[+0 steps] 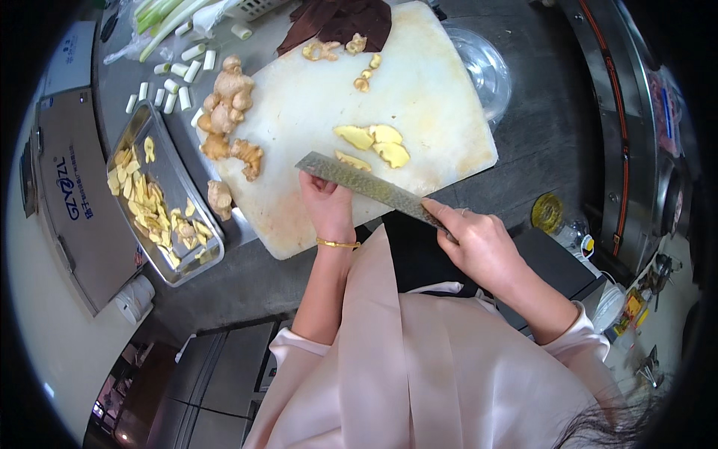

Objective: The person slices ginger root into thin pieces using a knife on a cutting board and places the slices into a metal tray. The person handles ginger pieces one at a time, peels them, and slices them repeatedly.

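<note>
My right hand (477,236) grips the handle end of a broad-bladed kitchen knife (364,182), its forefinger along the blade. The blade slants up and left, wet-looking and mottled. At its far end is my left hand (330,202), with a gold bracelet on the wrist. Its fingers are curled and partly hidden by the blade, so whether they grip it is unclear. Just beyond the knife, several pale yellow ginger slices (392,154) lie on the white cutting board (297,112). Unpeeled ginger root (230,92) rests along the board's left edge.
A metal tray (210,255) of sliced ginger stands at left, near cut scallion pieces (185,98). Small ginger pieces (362,84) and a dark brown cloth (336,22) lie at the board's far side. Right of it is a clear round bowl or lid (482,67).
</note>
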Demonstrator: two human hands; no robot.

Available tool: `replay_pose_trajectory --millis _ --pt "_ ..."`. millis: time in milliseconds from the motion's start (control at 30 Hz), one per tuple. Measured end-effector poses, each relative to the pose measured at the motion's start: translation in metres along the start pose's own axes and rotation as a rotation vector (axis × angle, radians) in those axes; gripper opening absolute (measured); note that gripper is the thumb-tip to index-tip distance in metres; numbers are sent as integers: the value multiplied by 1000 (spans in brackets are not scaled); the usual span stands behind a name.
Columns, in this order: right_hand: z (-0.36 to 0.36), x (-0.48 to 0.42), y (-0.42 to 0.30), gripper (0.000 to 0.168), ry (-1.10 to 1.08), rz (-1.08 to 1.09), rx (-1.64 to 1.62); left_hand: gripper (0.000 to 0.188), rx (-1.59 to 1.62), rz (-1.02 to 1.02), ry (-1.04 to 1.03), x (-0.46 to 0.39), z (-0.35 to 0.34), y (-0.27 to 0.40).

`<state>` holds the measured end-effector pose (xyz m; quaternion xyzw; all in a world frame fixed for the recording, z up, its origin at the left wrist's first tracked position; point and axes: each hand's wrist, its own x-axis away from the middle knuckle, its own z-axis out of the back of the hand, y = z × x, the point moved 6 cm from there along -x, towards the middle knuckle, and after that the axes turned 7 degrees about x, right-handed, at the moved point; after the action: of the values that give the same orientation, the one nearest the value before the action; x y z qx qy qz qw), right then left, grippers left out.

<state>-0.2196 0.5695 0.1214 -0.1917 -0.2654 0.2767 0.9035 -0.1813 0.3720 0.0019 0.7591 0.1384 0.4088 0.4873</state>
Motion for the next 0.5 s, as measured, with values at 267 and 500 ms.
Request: replay_pose_trajectory --millis 267,500 --pt "1 -3 -5 37 -1 14 32 44 2 22 -35 0 0 -2" --pt "-2 -12 -7 40 -71 -9 47 45 47 25 -50 2 0 -3"
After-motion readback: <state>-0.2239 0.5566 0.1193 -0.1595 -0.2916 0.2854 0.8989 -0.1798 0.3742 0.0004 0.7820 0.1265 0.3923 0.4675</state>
